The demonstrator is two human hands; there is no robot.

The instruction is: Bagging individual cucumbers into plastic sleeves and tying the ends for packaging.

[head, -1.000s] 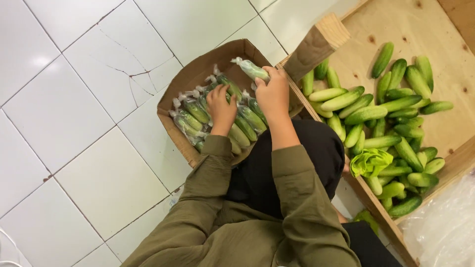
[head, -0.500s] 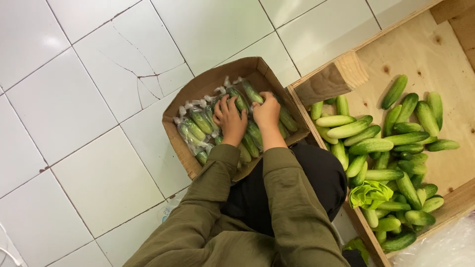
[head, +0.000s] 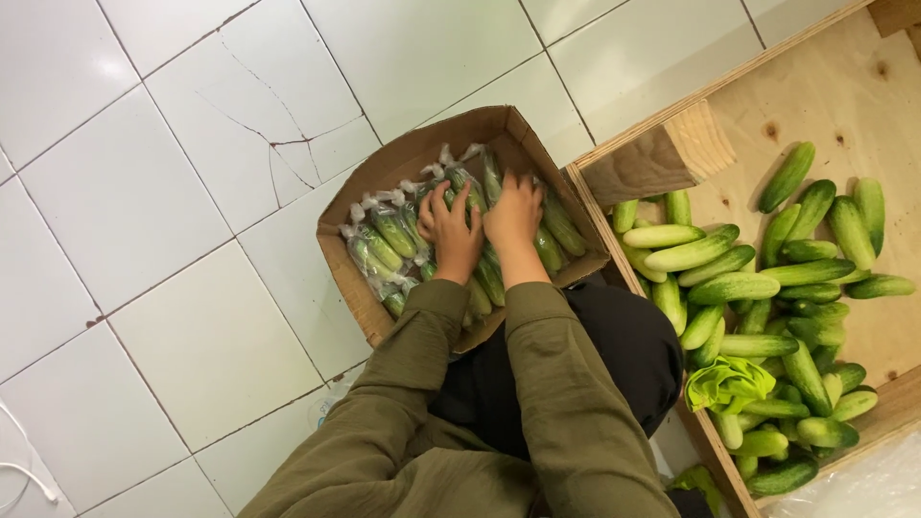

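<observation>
A brown cardboard box (head: 398, 165) sits on the tiled floor in front of me, filled with cucumbers wrapped in clear plastic bags (head: 382, 240). My left hand (head: 451, 233) lies flat on the bagged cucumbers in the middle of the box, fingers spread. My right hand (head: 513, 217) presses down beside it on another bagged cucumber (head: 556, 230), fingers spread over the packs. Neither hand lifts anything. Both olive-green sleeves reach forward over my dark lap.
A plywood crate (head: 825, 86) on the right holds a heap of loose green cucumbers (head: 758, 283) and a crumpled green scrap (head: 724, 384). A wooden block (head: 652, 158) forms its near corner. White floor tiles (head: 182, 211), one cracked, lie left.
My right hand carried a bagged cucumber down from above the box edge into the box. Both hands now rest on the packs. The view has shifted slightly, showing more of the crate.
</observation>
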